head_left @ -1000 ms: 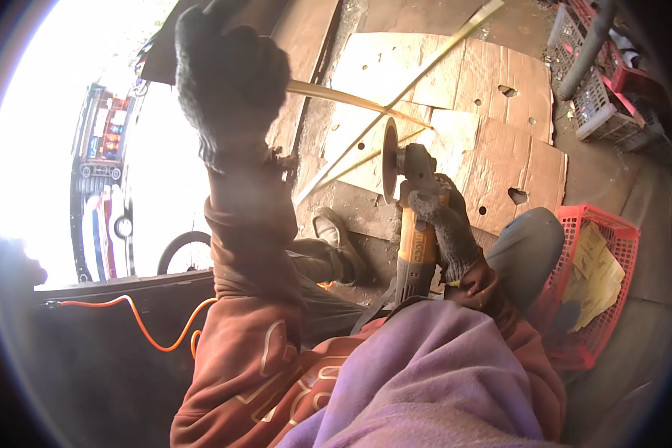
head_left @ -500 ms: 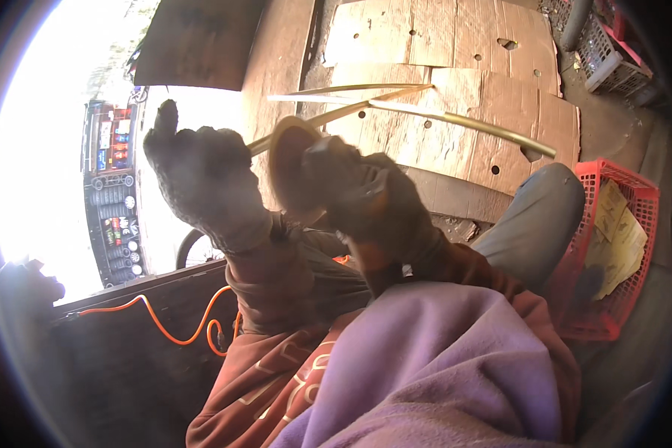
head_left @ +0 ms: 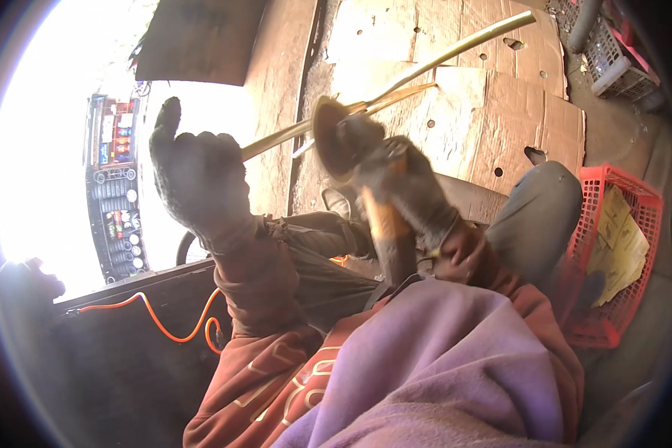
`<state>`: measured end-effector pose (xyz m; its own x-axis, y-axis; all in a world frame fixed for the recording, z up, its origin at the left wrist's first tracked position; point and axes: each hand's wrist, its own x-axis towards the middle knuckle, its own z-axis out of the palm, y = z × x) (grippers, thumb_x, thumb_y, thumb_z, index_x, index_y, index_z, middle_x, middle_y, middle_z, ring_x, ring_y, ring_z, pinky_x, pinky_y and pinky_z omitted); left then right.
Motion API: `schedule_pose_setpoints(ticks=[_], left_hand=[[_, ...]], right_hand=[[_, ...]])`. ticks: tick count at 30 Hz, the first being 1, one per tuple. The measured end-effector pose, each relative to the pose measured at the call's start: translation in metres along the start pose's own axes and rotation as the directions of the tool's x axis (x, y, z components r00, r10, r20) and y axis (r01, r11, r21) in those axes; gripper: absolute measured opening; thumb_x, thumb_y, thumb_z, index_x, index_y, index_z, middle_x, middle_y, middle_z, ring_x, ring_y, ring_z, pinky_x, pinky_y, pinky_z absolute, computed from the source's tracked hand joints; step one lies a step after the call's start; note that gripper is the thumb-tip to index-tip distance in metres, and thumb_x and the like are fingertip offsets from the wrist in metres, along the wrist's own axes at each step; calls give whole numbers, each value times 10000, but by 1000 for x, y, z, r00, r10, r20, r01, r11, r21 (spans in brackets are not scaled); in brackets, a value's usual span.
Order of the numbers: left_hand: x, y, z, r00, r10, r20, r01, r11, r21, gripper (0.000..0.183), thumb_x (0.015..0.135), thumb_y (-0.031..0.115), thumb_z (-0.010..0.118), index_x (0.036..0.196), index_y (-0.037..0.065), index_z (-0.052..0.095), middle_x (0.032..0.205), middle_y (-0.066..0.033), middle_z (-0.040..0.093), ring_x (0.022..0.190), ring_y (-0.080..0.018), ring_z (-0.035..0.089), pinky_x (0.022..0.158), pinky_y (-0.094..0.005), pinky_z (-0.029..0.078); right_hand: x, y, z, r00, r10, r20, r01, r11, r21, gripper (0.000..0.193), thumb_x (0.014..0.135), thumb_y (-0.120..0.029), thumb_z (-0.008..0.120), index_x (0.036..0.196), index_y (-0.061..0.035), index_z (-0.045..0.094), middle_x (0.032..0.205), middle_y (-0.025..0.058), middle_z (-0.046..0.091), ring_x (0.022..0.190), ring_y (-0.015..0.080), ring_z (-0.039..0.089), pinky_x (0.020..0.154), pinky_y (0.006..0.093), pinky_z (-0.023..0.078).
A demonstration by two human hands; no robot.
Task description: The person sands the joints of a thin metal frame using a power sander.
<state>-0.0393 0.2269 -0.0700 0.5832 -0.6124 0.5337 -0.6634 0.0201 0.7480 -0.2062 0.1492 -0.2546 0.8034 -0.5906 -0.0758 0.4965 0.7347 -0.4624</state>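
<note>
My left hand [head_left: 200, 175], in a dark glove, is closed round a long pale yellow strip [head_left: 455, 52] that resembles split bamboo, the thumb standing up. The strip runs up and right from the hand, passing behind a round disc. In my right hand [head_left: 403, 179], also gloved, is an angle grinder [head_left: 390, 224] with a yellow and dark body. Its disc [head_left: 330, 140] lies close to the strip; I cannot tell whether they touch. A second thin strip [head_left: 407, 92] lies beyond, partly hidden by the disc and right hand.
Flattened cardboard sheets [head_left: 463, 119] cover the ground ahead. A red plastic crate [head_left: 612, 328] holding yellowish pieces stands right of my knee. Another crate [head_left: 612, 63] is at the far right. An orange cord [head_left: 164, 332] crosses a dark surface at left. A vehicle [head_left: 113, 187] shows outside.
The long strip's far end has swung up and away. The grinder has moved slightly right, its yellow body now more visible. My left hand has stayed nearly in place.
</note>
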Motion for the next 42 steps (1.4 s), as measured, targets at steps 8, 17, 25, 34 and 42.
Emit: schedule_pose_setpoints(ticks=[8,17,25,34,42], left_hand=[[-55,16,1,980,-198,-36,159,872,-463,489,1055,244,358,1351,-143,399,582,-19,419,471,-100,387,530,-262,393],[-107,20,-30,992,-127,15,95,806,585,240,955,129,528,895,-24,703,726,-118,652,656,-243,616,628,-332,484],[-147,5,-48,982,-186,27,147,849,508,116,916,56,591,875,4,686,758,-143,656,677,-281,652,620,-360,513],[-164,42,-65,290,-843,453,762,-83,-642,307,971,193,539,1201,3,611,811,-65,629,648,-150,598,528,-278,482],[-190,24,-61,183,-577,796,477,-656,-585,416,1047,293,340,1220,-46,508,553,27,400,379,-101,315,347,-263,311]], right_hand=[[-25,-27,-12,758,639,133,-647,708,283,499,752,-42,818,1165,-44,539,1166,99,617,985,150,640,812,309,562],[-100,-79,-66,974,143,-177,-162,982,-98,446,878,-70,640,1294,0,498,1150,126,614,990,215,642,887,328,537],[-113,-92,-29,884,39,-465,-262,867,-424,528,901,-112,616,1386,1,440,1075,111,643,954,202,661,852,324,560],[-100,-92,-16,948,158,-276,-285,804,-521,814,722,52,739,1435,-78,369,1262,149,577,1040,268,643,834,392,586],[-108,-74,-6,896,393,-209,-436,682,-587,786,714,-7,817,1374,-34,390,1188,144,593,1042,233,634,866,344,554]])
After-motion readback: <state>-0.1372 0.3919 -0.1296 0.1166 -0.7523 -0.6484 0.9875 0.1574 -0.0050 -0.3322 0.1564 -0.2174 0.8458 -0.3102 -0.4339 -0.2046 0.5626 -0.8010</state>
